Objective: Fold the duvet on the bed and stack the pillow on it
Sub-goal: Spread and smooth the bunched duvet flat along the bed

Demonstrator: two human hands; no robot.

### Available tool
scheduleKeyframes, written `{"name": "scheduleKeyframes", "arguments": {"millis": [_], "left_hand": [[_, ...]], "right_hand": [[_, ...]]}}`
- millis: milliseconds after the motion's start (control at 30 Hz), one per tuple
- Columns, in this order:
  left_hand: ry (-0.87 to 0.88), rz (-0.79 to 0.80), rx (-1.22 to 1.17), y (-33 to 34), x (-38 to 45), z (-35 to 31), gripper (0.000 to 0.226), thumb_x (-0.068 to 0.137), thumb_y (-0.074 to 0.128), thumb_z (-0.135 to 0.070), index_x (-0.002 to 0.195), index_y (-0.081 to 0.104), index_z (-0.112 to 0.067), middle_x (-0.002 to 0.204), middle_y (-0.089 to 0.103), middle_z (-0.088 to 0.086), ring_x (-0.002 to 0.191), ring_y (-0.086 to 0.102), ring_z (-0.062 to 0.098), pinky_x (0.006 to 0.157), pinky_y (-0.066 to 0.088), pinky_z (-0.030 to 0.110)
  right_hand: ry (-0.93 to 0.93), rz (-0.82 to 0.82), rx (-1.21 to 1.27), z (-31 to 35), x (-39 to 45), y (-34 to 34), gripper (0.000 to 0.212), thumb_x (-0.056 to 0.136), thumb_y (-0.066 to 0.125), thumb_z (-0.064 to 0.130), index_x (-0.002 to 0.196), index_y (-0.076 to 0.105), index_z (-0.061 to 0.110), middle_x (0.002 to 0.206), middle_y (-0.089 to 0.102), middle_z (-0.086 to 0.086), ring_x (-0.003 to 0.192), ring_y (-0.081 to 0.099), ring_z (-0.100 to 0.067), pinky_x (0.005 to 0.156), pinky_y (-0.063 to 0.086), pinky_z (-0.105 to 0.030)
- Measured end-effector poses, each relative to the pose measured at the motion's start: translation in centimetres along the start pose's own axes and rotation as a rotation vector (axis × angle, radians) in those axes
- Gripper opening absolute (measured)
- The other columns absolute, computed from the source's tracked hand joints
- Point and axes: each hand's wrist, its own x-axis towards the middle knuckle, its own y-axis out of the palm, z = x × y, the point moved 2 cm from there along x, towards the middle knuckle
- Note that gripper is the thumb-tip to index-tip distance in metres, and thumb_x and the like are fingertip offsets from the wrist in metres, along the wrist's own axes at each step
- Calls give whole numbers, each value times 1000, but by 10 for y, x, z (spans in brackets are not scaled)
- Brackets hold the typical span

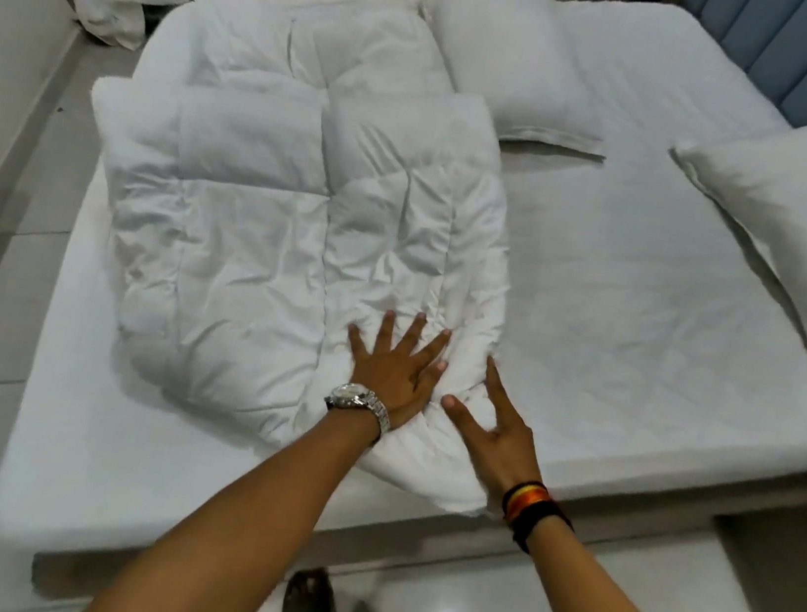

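A: What takes up most of the view?
B: The bed (626,295), its white sheet bare to the right of both hands. The folded duvet (269,214) lies on it, running from under the hands away toward the far side.

A: And the pillows?
B: One pillow (507,66) sits beyond the hands, touching the duvet's far right edge. A second pillow (803,248) lies well off to the right, apart from the duvet.

A: The hands?
B: The left hand (395,367) lies flat on the duvet's near corner, fingers spread, gripping nothing. The right hand (494,417) is just beside it, fingers loose and parted against the duvet's edge, not closed on it.

A: Anything smaller?
B: A wristwatch (359,401) on the left wrist, bands (527,502) on the right.
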Motion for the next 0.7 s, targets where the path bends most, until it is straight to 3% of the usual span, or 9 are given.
{"name": "scheduleKeyframes", "arguments": {"millis": [167,233,300,333,433,500,567,600,700], "left_hand": [[122,242,-9,72,-53,-64,55,105,17,-58,159,18,-50,172,4,-13,158,-1,28,115,-11,71],[220,275,-51,82,-79,-76,55,105,26,-47,160,24,-42,171,12,-9,158,8,26,120,-3,67],[270,72,-111,72,-108,-64,58,102,34,-36,160,32,-33,170,19,-2,157,14,26,123,6,59],[257,-95,-147,63,-122,-50,57,102,38,-32,159,34,-30,170,21,0,157,16,26,124,9,55],[-50,-565,-282,42,-174,45,59,104,46,-35,160,32,-24,170,19,6,157,16,26,124,19,49],[-422,-698,-404,41,-201,121,78,98,55,-51,163,22,-20,171,14,10,157,14,30,122,25,53],[-721,-602,-610,47,-211,186,112,84,68,-65,165,5,-20,172,6,11,158,7,33,124,20,56],[-789,-533,-733,48,-210,203,127,74,74,-69,164,-3,-22,172,3,10,158,5,32,125,18,54],[-763,-429,-1016,44,-190,249,156,46,88,-74,162,-9,-36,172,7,1,157,12,22,125,22,49]], "right_hand": [[183,-41,94,-112,-71,-36,79,83,71,70,154,41,54,136,62,17,117,60,-12,93,47,-25],[250,-92,66,-146,-91,-42,74,75,65,84,139,60,46,127,71,11,109,66,-15,92,50,-31],[264,-146,16,-157,-102,-40,80,68,55,96,120,70,37,115,74,4,105,69,-24,90,54,-37],[288,-184,7,-159,-103,-37,86,68,54,96,124,69,32,122,70,-1,112,67,-30,96,54,-42],[269,-268,-96,-142,-106,-15,106,73,46,98,157,43,34,159,37,-9,144,43,-38,120,35,-54],[84,-251,-264,-112,-101,8,96,82,38,91,163,32,39,170,24,-6,156,25,-32,128,14,-53],[-162,-148,-409,-72,-85,47,84,91,37,79,164,27,39,174,17,-3,159,16,-24,127,0,-49],[-273,-93,-458,-51,-80,64,82,93,39,76,164,25,40,174,15,-3,160,14,-22,127,-2,-49],[-467,84,-593,-13,-52,139,83,93,41,79,165,13,47,176,2,-2,162,3,-22,127,-2,-55]]}}
